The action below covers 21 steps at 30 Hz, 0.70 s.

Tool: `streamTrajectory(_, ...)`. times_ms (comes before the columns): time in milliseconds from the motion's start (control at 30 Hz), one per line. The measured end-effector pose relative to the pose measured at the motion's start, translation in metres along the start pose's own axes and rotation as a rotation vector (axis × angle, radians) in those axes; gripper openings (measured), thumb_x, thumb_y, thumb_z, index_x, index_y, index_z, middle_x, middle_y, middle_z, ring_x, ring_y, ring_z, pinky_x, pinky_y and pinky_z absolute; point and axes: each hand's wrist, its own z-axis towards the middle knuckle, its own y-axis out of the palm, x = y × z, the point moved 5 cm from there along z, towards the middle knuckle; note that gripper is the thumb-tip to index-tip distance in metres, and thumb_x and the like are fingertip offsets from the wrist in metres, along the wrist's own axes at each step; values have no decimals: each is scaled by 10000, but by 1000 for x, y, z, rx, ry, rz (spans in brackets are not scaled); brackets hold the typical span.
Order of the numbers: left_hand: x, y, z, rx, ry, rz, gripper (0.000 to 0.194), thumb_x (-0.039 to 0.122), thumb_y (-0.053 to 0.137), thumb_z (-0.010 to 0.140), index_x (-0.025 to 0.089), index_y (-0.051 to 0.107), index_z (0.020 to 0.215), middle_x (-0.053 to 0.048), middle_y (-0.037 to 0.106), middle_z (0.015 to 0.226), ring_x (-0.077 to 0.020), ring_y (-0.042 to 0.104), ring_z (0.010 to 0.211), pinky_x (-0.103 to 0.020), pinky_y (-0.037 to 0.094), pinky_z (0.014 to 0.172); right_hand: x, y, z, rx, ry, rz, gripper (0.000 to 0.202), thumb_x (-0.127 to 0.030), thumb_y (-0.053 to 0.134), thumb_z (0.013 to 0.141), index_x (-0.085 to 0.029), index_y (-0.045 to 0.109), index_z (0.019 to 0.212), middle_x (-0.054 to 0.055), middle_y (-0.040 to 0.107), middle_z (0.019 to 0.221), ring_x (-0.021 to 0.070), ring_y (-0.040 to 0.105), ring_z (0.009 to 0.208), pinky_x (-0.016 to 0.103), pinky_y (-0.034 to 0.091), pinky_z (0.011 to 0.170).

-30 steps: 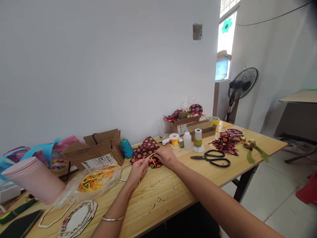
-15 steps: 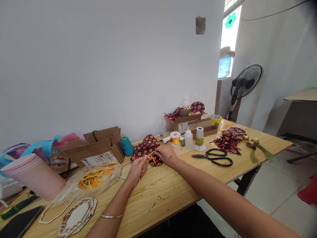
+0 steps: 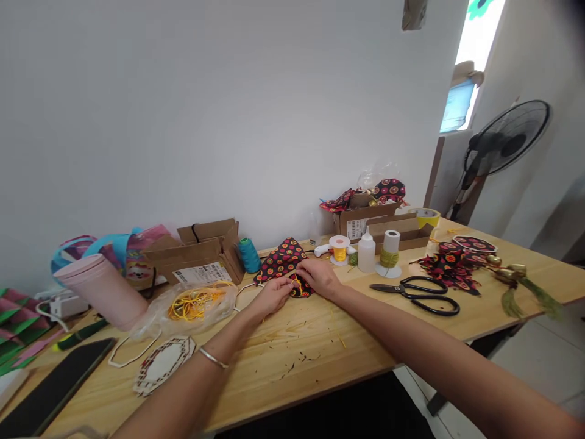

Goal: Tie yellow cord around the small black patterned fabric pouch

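Observation:
My left hand point(image 3: 273, 297) is closed in a pinch at the yellow cord point(image 3: 297, 284), which lies over a small dark patterned fabric piece point(image 3: 302, 293). My right hand point(image 3: 319, 275) is closed on the upper right edge of that same piece, its fingertips close to those of the left. Behind both hands a larger patterned fabric piece point(image 3: 284, 256) rests on the table, its near part hidden by my fingers. A white looped frame point(image 3: 242, 292) shows left of the fabric.
Black scissors point(image 3: 423, 292) lie to the right, near a glue bottle point(image 3: 366, 253) and thread spools point(image 3: 339, 249). Leftward are a bag of yellow cords point(image 3: 196, 305), a cardboard box point(image 3: 201, 259), a pink cup point(image 3: 107, 292) and a phone point(image 3: 59, 384). Tassels with bells point(image 3: 516, 274) sit far right.
My view has turned left, so the table's things appear further right. Both hands stay together at the small fabric piece, with the left fingers now nearer the right ones.

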Motion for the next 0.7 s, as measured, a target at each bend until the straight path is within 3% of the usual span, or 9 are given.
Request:
streamTrajectory(400,2,1,1,-30,-60,36,253,405,574,664,165,497,672,149,286,317,-10,173,230,-162,60,273,0,4,6,-22,-82,23,123,-222,456,815,-166,563,836,42,616,816,136,538,776,221,356,635)
streamTrajectory(700,-1,-2,3,-42,-54,42,300,455,575,644,171,485,680,148,281,339,-15,161,248,-169,68,269,-3,-1,5,-15,-81,54,125,-214,461,810,-170,576,834,35,619,812,133,540,772,217,366,635)
